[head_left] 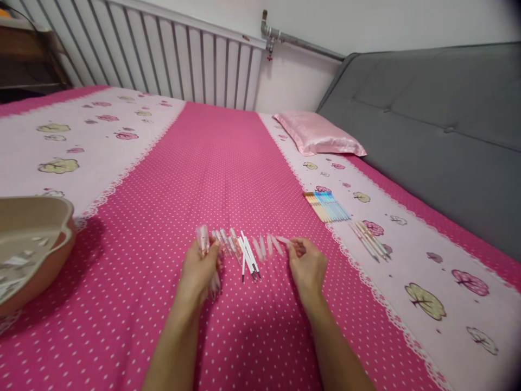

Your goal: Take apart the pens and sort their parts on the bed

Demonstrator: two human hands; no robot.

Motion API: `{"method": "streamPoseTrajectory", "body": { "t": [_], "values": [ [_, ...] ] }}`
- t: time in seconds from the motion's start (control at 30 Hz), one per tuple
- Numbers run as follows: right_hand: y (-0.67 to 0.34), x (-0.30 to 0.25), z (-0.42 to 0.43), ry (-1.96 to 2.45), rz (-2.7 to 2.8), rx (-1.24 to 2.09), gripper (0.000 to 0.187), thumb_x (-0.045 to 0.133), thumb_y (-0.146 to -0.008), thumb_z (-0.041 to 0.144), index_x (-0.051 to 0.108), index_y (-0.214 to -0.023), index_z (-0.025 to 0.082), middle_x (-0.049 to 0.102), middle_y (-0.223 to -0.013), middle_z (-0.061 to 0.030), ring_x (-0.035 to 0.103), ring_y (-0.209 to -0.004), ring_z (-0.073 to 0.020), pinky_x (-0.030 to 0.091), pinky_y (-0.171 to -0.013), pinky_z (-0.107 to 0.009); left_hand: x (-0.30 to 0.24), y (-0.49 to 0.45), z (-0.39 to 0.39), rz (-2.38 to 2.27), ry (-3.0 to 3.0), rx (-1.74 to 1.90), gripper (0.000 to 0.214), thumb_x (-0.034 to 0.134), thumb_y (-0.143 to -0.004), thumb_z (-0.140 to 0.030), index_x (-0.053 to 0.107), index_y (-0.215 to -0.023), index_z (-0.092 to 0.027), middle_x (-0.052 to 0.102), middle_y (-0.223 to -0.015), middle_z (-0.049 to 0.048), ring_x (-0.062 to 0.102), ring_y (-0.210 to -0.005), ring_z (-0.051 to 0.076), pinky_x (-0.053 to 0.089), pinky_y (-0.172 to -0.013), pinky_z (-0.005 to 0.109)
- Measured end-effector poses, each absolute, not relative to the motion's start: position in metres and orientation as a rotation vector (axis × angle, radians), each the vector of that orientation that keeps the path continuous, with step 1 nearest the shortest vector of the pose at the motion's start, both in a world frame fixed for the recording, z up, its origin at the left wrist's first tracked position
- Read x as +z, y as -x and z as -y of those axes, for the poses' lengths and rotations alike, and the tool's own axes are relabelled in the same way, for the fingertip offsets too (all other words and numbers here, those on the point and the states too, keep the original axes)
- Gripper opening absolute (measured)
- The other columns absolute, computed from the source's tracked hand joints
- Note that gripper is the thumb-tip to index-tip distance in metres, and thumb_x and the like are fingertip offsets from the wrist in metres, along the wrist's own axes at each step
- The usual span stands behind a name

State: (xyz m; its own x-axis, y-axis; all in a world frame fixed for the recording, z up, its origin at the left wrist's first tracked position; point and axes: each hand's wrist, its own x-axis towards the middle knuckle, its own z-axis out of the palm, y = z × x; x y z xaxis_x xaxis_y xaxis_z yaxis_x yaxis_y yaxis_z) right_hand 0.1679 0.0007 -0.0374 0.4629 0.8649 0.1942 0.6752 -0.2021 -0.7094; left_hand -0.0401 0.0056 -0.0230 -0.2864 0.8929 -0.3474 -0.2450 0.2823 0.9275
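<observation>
My left hand (200, 267) is closed round a bunch of clear, pinkish pen barrels (202, 238), whose ends stick out above and below the fingers. My right hand (308, 266) pinches one slim, translucent pink pen part (283, 239); whether it is a cap or a barrel I cannot tell. Between the hands, several white pen refills (248, 254) with dark tips lie crossed in a loose pile. Left of them lie several patterned clear pen barrels (226, 242), close to my left fingers. To their right, several pale pink pen parts (262, 247) are spread out.
Rows of blue and orange-brown pens (328, 206) and several pale pens (370, 241) lie on the right. A pink-and-beige basin (67, 239) with small whitish pieces stands at left. A pillow (319, 133), grey headboard (427, 98) and radiator (175, 49) border the pink dotted bedspread (220, 152).
</observation>
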Motion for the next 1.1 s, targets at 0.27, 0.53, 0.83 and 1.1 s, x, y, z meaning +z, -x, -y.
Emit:
{"method": "streamPoseTrajectory", "body": {
  "t": [0.27,0.53,0.83,1.1],
  "values": [
    [-0.17,-0.049,-0.003,1.884,1.535,0.627,0.032,0.052,-0.082,0.035,0.063,-0.104,0.014,0.07,-0.092,-0.0092,0.065,-0.08,-0.0217,0.049,-0.071,-0.033,0.005,0.029,-0.004,-1.01,-0.283,1.144,0.015,0.043,-0.084,0.0,0.053,-0.09,-0.009,0.057,-0.063,0.0018,0.055,-0.048,0.007,0.051,-0.048,0.017],
    [-0.17,-0.051,-0.005,1.725,1.647,0.699,0.034,0.047,-0.084,0.028,0.062,-0.11,0.013,0.067,-0.106,-0.0121,0.062,-0.093,-0.023,0.047,-0.084,-0.037,0.007,0.021,-0.003,-0.855,-0.085,1.067,0.033,0.043,-0.077,0.008,0.052,-0.107,-0.003,0.066,-0.092,0.0156,0.069,-0.075,0.018,0.059,-0.07,0.028],
    [-0.139,-0.016,0.02,1.428,1.467,1.276,0.034,0.049,-0.085,0.045,0.065,-0.089,0.015,0.067,-0.078,-0.0066,0.061,-0.073,-0.0185,0.047,-0.069,-0.032,0.003,0.014,-0.001,-0.822,-0.195,1.167,0.045,0.049,-0.072,0.01,0.05,-0.114,-0.005,0.063,-0.114,0.0191,0.064,-0.102,0.022,0.054,-0.089,0.029],
    [-0.129,-0.014,0.024,1.214,1.188,1.675,0.032,0.066,-0.074,0.046,0.064,-0.081,0.015,0.061,-0.066,-0.0003,0.054,-0.057,-0.0091,0.039,-0.056,-0.022,0.011,0.009,0.004,-0.832,-0.278,1.145,0.034,0.05,-0.075,0.006,0.056,-0.104,-0.011,0.067,-0.102,0.0129,0.067,-0.09,0.018,0.057,-0.077,0.028]
  ]
}}
